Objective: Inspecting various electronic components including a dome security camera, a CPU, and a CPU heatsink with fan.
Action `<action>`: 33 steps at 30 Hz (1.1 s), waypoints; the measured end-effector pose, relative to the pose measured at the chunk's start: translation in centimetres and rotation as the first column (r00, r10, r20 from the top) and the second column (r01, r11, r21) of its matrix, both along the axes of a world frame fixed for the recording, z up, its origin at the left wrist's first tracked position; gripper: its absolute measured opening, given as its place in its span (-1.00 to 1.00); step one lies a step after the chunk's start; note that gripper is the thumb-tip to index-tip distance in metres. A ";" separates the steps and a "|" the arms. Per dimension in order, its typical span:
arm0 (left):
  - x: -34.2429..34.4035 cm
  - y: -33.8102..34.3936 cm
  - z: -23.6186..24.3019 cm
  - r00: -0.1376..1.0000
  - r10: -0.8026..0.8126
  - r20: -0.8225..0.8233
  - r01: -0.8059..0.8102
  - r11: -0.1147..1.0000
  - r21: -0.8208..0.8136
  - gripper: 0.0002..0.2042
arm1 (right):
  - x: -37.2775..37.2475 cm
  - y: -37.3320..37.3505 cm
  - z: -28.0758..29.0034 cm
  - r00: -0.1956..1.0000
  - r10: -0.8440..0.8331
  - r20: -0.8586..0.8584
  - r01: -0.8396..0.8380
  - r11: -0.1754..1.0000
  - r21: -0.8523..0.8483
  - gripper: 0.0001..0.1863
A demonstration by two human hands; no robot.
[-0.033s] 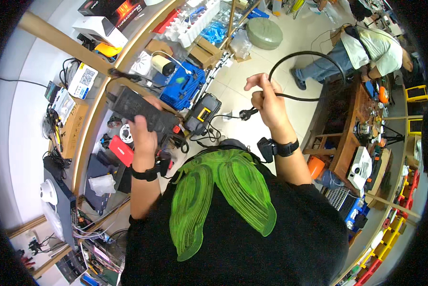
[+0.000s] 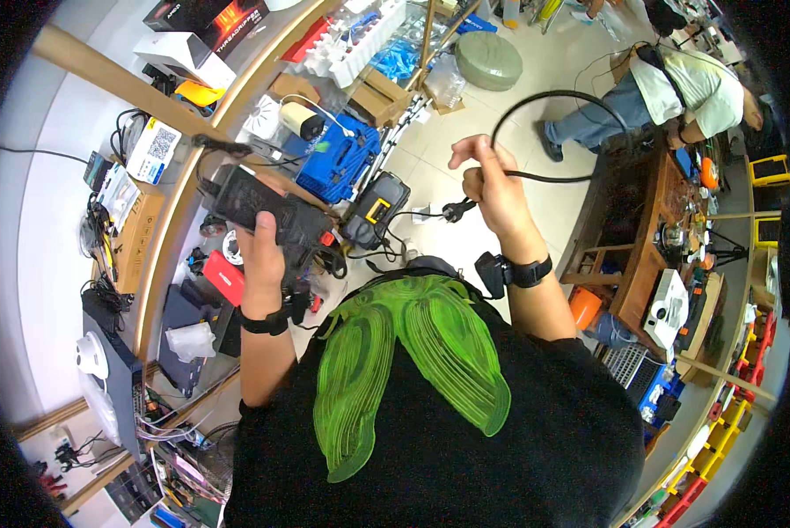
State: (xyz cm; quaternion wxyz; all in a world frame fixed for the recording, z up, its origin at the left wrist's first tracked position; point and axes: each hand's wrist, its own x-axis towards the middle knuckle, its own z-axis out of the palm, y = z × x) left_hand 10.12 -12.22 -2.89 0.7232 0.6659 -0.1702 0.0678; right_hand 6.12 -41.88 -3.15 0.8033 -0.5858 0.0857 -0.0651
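Note:
My left hand [image 2: 263,260] grips a black box-like device [image 2: 235,195], like a power brick, with its thumb on the top face. More black parts and cable lie just right of it, with a small red piece. My right hand [image 2: 496,189] is raised, its fingers curled on a black cable [image 2: 549,176] that arcs up in a wide loop. A black plug [image 2: 453,211] dangles below those fingers. Beyond the plug stands a black and yellow case [image 2: 373,216] with cables around it. A blue tool case [image 2: 333,167] lies behind my left hand.
Cluttered shelving [image 2: 157,255] runs along the left, with boxes, a red case [image 2: 225,280] and cables. Tiled floor [image 2: 413,150] holds a green round cushion [image 2: 487,62]. At right, a person [image 2: 676,88] bends by a wooden desk [image 2: 637,246] crowded with items.
My left hand and the black device have shifted slightly left. The cable loop in my right hand has swung a little to the left; that hand is nearly still.

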 end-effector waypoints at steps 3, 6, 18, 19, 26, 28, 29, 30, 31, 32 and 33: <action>-1.6 0.7 1.3 0.994 0.085 -0.071 -0.082 0.996 0.037 -0.42 | 0.4 0.6 -0.8 0.992 0.105 -0.071 -0.110 0.990 -0.084 -0.68; -2.4 1.2 1.3 0.961 0.273 0.046 -0.276 0.953 0.120 -0.29 | 1.5 1.4 -3.4 0.983 0.138 -0.118 -0.127 0.987 0.096 -0.68; -5.9 11.1 -0.2 0.734 0.679 -0.018 -0.655 0.701 -0.280 -0.63 | 5.0 -4.6 -2.6 0.957 -0.271 0.100 0.257 0.957 0.135 -0.66; -6.7 11.9 -0.3 0.741 0.669 -0.052 -0.653 0.702 -0.282 -0.64 | 5.4 -4.4 -3.1 0.972 -0.215 0.092 0.200 0.969 0.148 -0.66; -8.7 8.7 0.7 0.879 0.435 -0.196 -0.475 0.750 -0.462 -0.60 | 5.7 2.5 -6.1 0.989 0.119 -0.085 -0.125 0.989 -0.080 -0.66; -8.5 7.9 0.6 0.953 0.236 -0.188 -0.301 0.709 -0.638 -0.50 | 5.1 5.4 -5.8 0.961 0.251 -0.115 -0.275 0.913 -0.301 -0.65; -8.4 7.7 0.9 0.977 0.138 -0.160 -0.211 0.706 -0.676 -0.48 | 5.0 7.0 -5.8 0.940 0.330 -0.084 -0.339 0.876 -0.344 -0.64; -8.0 7.4 1.1 0.991 0.028 -0.128 -0.112 0.690 -0.715 -0.45 | 4.7 8.4 -5.9 0.916 0.397 -0.059 -0.387 0.833 -0.395 -0.63; -7.6 7.2 1.2 0.995 -0.074 -0.066 0.001 0.672 -0.741 -0.44 | 4.4 9.7 -6.1 0.872 0.488 -0.022 -0.462 0.808 -0.365 -0.62; -7.5 6.8 1.6 0.996 -0.072 -0.059 0.005 0.672 -0.741 -0.44 | 4.1 11.0 -6.1 0.821 0.571 0.018 -0.532 0.776 -0.339 -0.61; -7.3 6.5 2.1 0.996 -0.063 -0.065 -0.007 0.667 -0.745 -0.44 | 3.8 12.2 -5.8 0.747 0.664 0.032 -0.617 0.710 -0.338 -0.61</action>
